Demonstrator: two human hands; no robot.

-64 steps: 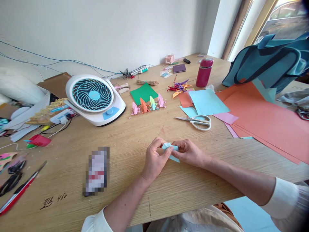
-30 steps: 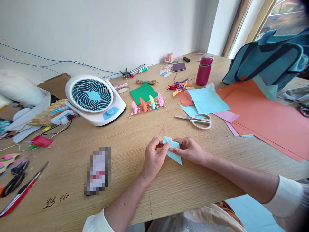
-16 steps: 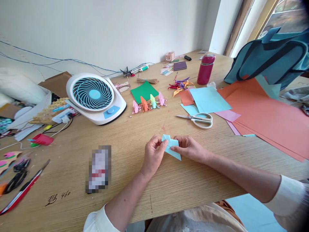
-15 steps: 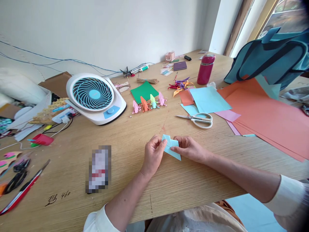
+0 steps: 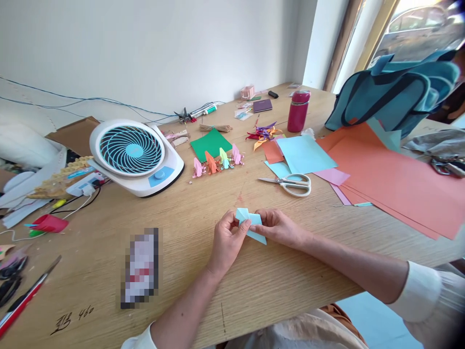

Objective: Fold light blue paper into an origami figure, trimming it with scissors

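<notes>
A small light-blue folded paper piece [image 5: 250, 225] is held just above the wooden table [image 5: 203, 213] near its front edge. My left hand [image 5: 227, 240] pinches its left side with thumb and fingers closed. My right hand [image 5: 278, 228] grips its right side, fingers curled over the paper. A pointed flap sticks out toward me below the fingers. Both forearms reach in from the bottom, in white sleeves.
White-handled scissors [image 5: 290, 183] lie behind my hands. Coloured sheets [image 5: 305, 152] and large orange paper [image 5: 392, 179] spread to the right under a teal bag [image 5: 392, 94]. Small folded figures [image 5: 216, 162], a green sheet, a red bottle [image 5: 297, 110] and a fan [image 5: 134, 155] stand further back.
The paper piece was low and flat between my fingers, then got turned up with a flap showing. The view has shifted slightly; both hands keep hold.
</notes>
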